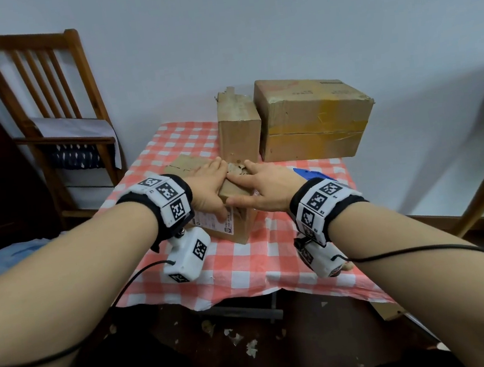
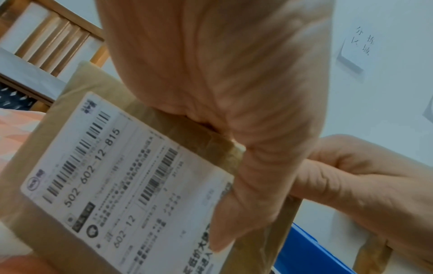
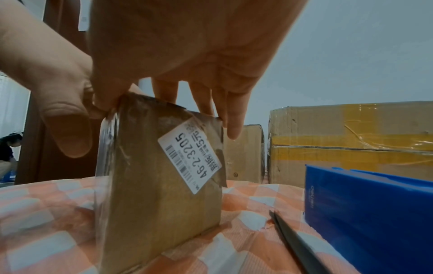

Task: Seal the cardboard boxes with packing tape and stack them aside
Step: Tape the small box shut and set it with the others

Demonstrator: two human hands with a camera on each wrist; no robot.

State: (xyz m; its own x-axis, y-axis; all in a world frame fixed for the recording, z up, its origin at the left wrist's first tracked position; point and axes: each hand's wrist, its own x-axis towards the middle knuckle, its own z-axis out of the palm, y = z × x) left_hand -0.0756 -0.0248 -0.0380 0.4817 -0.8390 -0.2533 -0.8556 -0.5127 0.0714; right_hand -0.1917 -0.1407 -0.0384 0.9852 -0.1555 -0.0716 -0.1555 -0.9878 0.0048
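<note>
A small cardboard box (image 1: 241,224) with a white shipping label (image 2: 117,176) stands in the middle of the checked table. Both hands lie flat on its top. My left hand (image 1: 209,185) covers the left half, and its thumb hangs over the front edge onto the label. My right hand (image 1: 262,187) presses the right half with straight fingers (image 3: 230,122) that reach over the far edge. Glossy clear tape shows along one corner of the box (image 3: 159,185). A blue tape dispenser (image 1: 312,173) lies just right of my right wrist.
A tall narrow box (image 1: 239,135) and a large box with yellow tape (image 1: 314,117) stand at the back of the red-checked tablecloth (image 1: 244,267). A wooden chair (image 1: 44,100) stands at the left. A dark thin object (image 3: 297,241) lies beside the dispenser (image 3: 367,213).
</note>
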